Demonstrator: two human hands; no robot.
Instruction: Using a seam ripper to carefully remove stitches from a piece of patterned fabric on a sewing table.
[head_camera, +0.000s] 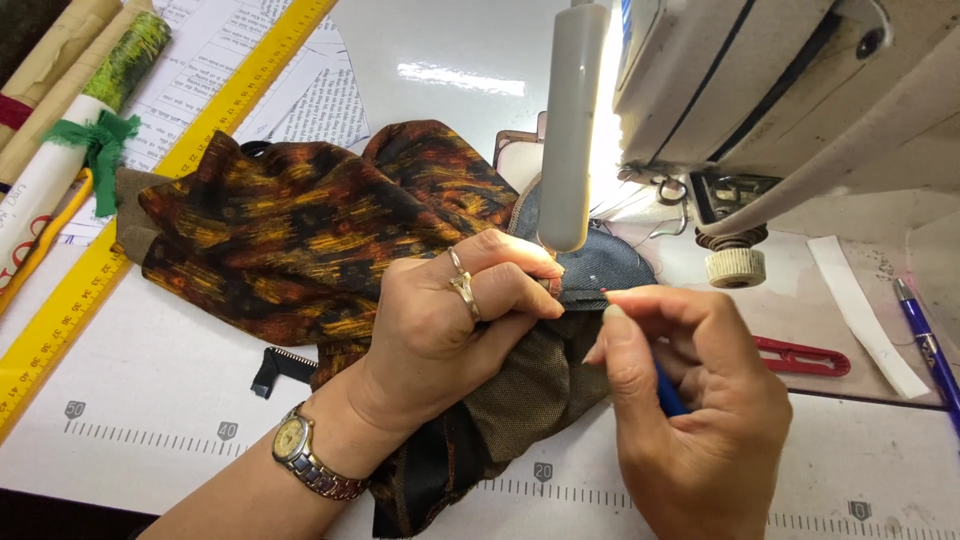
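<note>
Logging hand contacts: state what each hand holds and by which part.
Left hand pinches the folded dark edge of the orange-and-black patterned fabric beside the white sewing machine. Right hand grips a small blue-handled tool by its handle; its tip is hidden.

- sewing machine cut off by the top and right edges.
- blue tool mostly hidden inside the right hand.
- needle area hidden behind the white lamp.
- yellow ruler runs off the frame's left.

Matt woven patterned cloth lies on the smooth, glossy white tabletop; the wristwatch is shiny metal, the ruler yellow plastic.
</note>
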